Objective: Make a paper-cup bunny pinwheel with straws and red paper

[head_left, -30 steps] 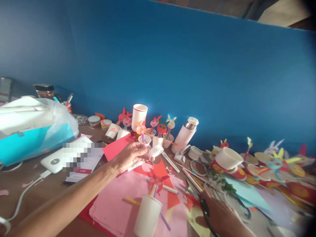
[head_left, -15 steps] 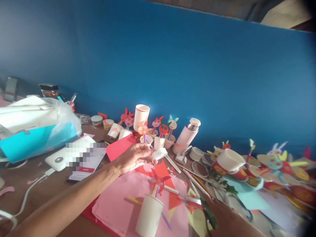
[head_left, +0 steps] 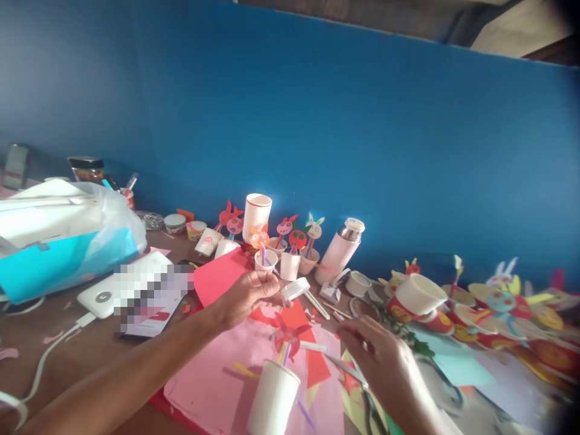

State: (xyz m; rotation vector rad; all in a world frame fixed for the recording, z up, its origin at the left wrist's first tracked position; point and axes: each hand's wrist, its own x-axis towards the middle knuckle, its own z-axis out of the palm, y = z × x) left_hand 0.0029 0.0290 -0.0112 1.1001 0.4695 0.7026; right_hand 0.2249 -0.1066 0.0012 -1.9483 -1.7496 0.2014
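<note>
My left hand point(head_left: 251, 296) pinches a roll of clear tape point(head_left: 295, 291) by its edge, above the pink paper sheets point(head_left: 203, 380). My right hand point(head_left: 380, 350) is over the right side of the sheets, slightly blurred, its fingers loosely stretched toward the tape with nothing visible in them. Below the hands a white paper cup point(head_left: 274, 399) leans on the sheets. A red paper cutout face point(head_left: 287, 341) on purple and yellow strips rises from behind the cup. Scissors point(head_left: 357, 374) with dark handles lie beside my right hand, near a white pen point(head_left: 313, 347).
Cups with paper animal faces point(head_left: 290, 266) line the blue wall, beside a pink flask point(head_left: 338, 254). More decorated cups point(head_left: 419, 296) crowd the right. At left are a plastic bag point(head_left: 113, 223), a white power bank point(head_left: 122, 287) with its cable and a phone point(head_left: 154, 314).
My right hand has risen from the lower right toward the tape, uncovering the scissors. My left hand keeps hold of the tape roll, which has turned and dropped slightly.
</note>
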